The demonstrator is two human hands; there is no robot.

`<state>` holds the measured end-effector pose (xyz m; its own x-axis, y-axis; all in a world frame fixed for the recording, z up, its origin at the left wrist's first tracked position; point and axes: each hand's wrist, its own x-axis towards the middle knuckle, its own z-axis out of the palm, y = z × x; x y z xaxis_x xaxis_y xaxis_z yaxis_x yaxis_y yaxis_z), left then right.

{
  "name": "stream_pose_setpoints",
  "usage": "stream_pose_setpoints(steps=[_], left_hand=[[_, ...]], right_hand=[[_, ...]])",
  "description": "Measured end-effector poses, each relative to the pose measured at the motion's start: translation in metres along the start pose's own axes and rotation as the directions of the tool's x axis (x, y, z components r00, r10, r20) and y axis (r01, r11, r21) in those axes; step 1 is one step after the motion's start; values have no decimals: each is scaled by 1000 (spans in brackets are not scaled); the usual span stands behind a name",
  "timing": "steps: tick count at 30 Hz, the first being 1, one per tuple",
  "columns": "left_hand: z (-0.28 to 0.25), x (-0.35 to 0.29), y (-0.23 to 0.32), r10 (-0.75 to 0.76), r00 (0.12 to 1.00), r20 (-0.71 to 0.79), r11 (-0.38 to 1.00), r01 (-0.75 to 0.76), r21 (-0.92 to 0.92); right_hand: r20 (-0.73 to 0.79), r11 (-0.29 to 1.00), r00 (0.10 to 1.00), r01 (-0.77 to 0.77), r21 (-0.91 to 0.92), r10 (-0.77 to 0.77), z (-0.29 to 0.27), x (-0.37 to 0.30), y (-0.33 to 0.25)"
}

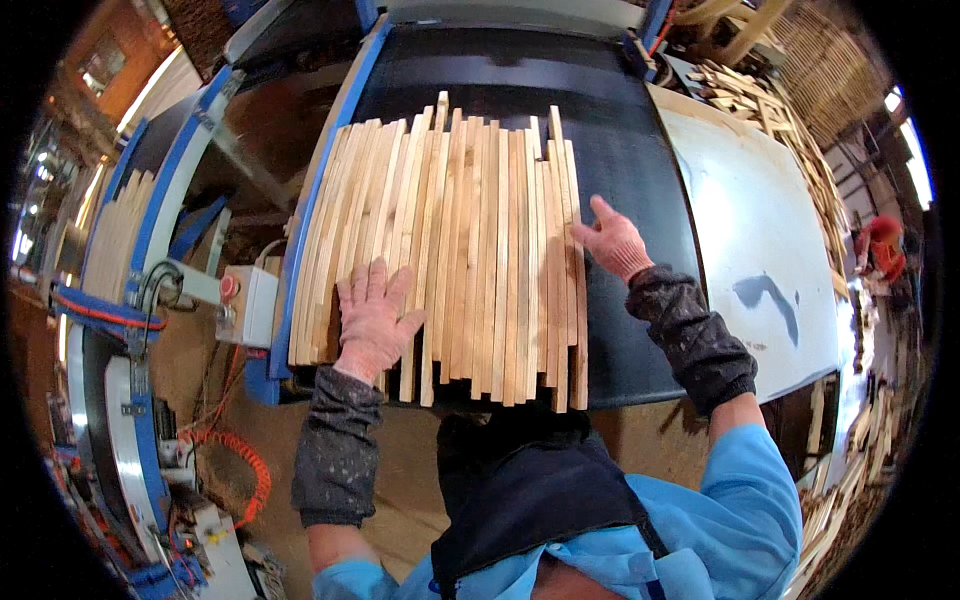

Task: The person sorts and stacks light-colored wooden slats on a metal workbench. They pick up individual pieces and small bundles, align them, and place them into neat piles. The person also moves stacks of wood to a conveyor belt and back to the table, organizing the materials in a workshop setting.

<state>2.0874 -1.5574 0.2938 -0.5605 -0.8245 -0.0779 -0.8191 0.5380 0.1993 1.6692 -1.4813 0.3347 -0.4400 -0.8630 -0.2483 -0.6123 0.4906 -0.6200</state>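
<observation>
Many narrow wooden strips (470, 250) lie side by side on a black conveyor belt (640, 330), their ends uneven at both far and near sides. My left hand (375, 308), in a pale pink work glove, rests flat on the strips toward the near left, fingers spread. At the right edge of the row is my right hand (613, 240), gloved alike. Its thumb side is close to the outermost strip, and its fingers are extended and apart. Whether it touches that strip I cannot tell. Neither hand grips anything. Dark sleeve covers wrap both forearms.
A blue rail (325, 180) borders the belt on the left, with a white control box (250, 305) carrying a red button beside it. To the right stands a pale smooth table (755, 230). Loose wood pieces (745, 95) are heaped behind it. An orange coiled hose (255, 470) hangs lower left.
</observation>
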Motion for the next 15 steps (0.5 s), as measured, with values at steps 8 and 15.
stream_pose_setpoints(steps=[8,15], left_hand=[[3,-12,-8,216,946,-243,976,-206,65],[-4,-12,-15,218,955,-200,966,-240,-93]], right_hand=[[-247,884,854,409,-228,-459,58,110,-124],[-267,834,800,458,-308,-538,132,263,-201]])
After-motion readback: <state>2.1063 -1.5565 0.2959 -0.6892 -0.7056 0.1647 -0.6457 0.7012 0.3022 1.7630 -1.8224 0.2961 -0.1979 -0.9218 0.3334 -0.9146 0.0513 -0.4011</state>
